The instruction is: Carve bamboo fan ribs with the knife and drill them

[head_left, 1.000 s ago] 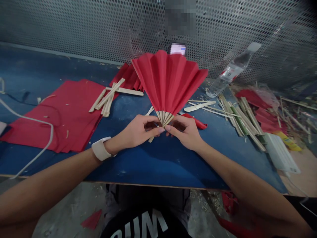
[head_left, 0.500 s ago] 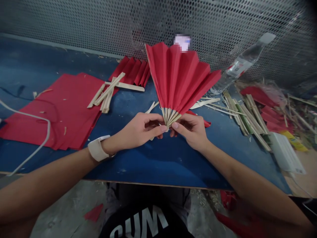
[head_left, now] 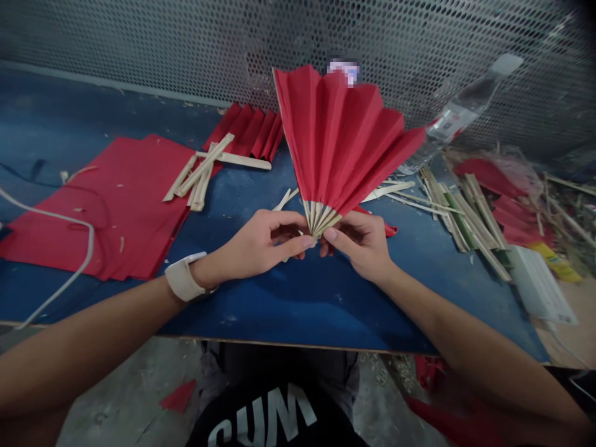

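A red pleated folding fan stands spread above the blue table, its pale wooden ribs meeting at the bottom. My left hand pinches the rib ends from the left between thumb and fingers. From the right, my right hand grips the same gathered base, thumb in front. The fingers behind the base are partly hidden. Just behind the hands lie a few thin pale strips and a piece of red material, mostly covered by the right hand.
Red sheets lie stacked at left beside a white cable. Bamboo sticks rest near pleated red paper. At right are a plastic bottle, split bamboo strips and a white box. A perforated metal panel backs the table.
The fan has opened slightly wider, its top edge now higher and its right edge further right. Both hands keep their hold on the base, almost unmoved.
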